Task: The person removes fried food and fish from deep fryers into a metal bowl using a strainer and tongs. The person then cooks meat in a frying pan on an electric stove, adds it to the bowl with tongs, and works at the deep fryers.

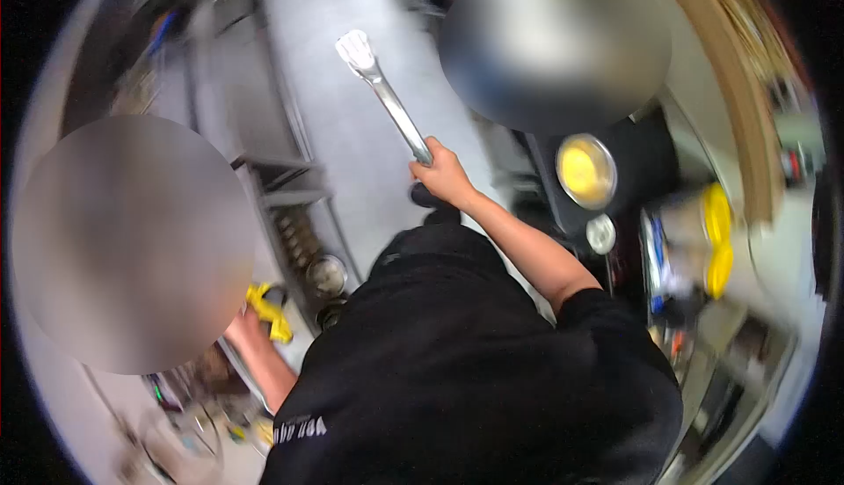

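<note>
My right hand (446,175) is closed around the lower end of silver metal tongs (396,109). The tongs point away from me over the grey floor, their scalloped tips close together. Off to the left, my left hand (243,325) is beside a yellow and black object (271,311) of a kind I cannot make out. A large blurred patch covers most of that hand's fingers, so whether they grip anything is hidden.
To the right, a metal bowl with yellow contents (586,171) stands on a dark surface, with a small white round item (600,233) near it. Containers with yellow lids (718,239) sit further right. Metal shelving (299,221) runs along the left of the floor (330,1).
</note>
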The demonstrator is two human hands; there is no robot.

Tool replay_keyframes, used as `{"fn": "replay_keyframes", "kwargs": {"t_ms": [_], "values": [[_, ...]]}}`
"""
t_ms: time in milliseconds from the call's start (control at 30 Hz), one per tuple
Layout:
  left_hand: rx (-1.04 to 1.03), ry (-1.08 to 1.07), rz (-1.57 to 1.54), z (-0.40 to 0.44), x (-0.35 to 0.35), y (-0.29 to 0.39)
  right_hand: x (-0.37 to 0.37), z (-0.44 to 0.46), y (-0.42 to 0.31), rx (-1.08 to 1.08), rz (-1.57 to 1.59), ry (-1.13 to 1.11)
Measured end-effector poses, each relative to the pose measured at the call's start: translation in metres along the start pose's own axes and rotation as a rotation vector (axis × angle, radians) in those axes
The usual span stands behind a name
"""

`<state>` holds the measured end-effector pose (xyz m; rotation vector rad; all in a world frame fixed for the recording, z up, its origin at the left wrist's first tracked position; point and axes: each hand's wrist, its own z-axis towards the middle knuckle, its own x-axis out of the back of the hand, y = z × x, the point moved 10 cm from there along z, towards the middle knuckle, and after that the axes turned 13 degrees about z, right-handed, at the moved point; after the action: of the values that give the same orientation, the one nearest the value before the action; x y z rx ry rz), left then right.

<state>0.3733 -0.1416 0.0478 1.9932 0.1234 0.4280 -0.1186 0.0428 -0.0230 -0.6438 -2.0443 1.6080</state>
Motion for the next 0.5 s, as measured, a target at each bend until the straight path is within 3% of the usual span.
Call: {"fn": "replay_keyframes", "kwargs": {"t_ms": [33, 67, 200, 233, 367, 433, 500], "values": [[0.018, -0.105, -0.051, 0.006, 0.007, -0.009, -0.054, 0.001, -0.017, -0.005, 0.093, -0.183], [0.073, -0.048, -0.029, -0.018, 0.001, 0.002, -0.105, -0.007, -0.041, -0.179, 0.197, -0.366], [-0.012, -0.112, -0.072, -0.029, -0.006, -0.001, -0.284, -0.032, -0.105, -0.113, 0.185, -0.859], [0.018, -0.010, -0.082, -0.042, -0.007, 0.011, -0.324, -0.043, -0.114, -0.097, 0.164, -0.987], [0.043, -0.140, -0.298, -0.031, -0.024, 0.001, -0.440, -0.073, -0.112, -0.248, 0.047, -1.237], [-0.024, -0.108, -0.337, -0.035, -0.028, 0.014, -0.456, -0.090, -0.114, -0.305, -0.053, -1.327], [-0.050, -0.064, -0.347, -0.036, -0.029, 0.017, -0.478, -0.084, -0.101, -0.223, -0.012, -1.345]]}}
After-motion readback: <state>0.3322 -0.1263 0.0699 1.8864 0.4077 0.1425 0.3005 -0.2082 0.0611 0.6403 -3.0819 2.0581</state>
